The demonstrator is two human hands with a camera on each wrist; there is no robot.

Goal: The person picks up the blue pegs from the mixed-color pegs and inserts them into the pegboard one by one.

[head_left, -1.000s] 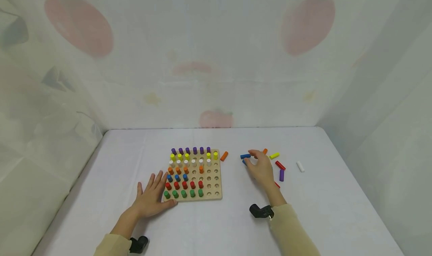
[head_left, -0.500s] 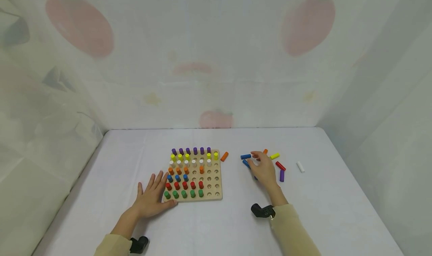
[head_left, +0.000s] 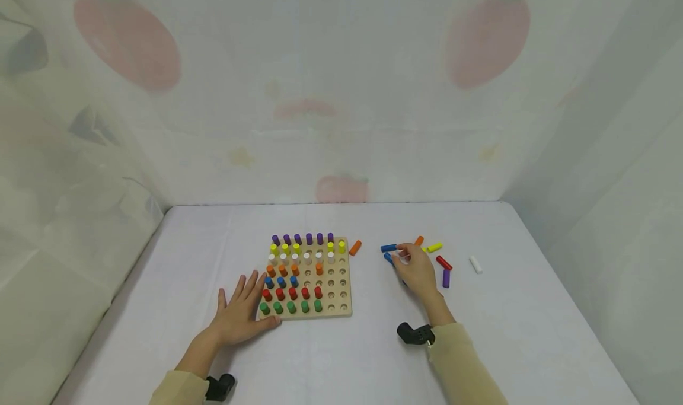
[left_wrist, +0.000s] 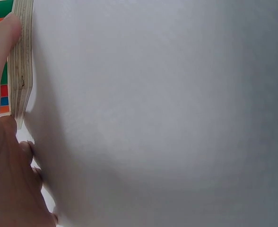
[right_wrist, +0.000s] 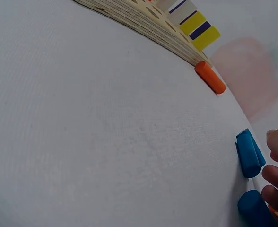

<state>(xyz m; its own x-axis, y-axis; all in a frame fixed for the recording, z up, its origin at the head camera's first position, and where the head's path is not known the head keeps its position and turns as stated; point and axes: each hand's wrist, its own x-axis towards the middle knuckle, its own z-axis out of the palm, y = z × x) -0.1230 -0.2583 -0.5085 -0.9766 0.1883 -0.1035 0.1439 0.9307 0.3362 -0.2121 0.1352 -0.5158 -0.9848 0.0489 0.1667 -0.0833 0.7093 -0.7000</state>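
Note:
A wooden pegboard (head_left: 341, 274) lies mid-table with rows of purple, yellow, white, orange, blue, red and green pegs standing in it. My left hand (head_left: 240, 315) rests flat and open on the cloth, its thumb (left_wrist: 4, 33) touching the board's near-left edge (left_wrist: 23, 61). My right hand (head_left: 415, 268) hovers over loose pegs to the right, fingers loosely curled. Its fingertips (right_wrist: 276, 142) sit just beside two blue pegs (head_left: 388, 248) (right_wrist: 247, 153), and nothing is plainly gripped.
An orange peg (head_left: 354, 248) (right_wrist: 210, 78) lies by the board's far-right corner. Around the right hand lie an orange peg (head_left: 418, 240), yellow peg (head_left: 434, 246), red peg (head_left: 443, 262), purple peg (head_left: 445, 278) and white peg (head_left: 475, 264). Fabric walls surround the white table (head_left: 341, 357).
My right hand has drawn back slightly toward me and to the right, uncovering the second blue peg. The left hand and board have not moved.

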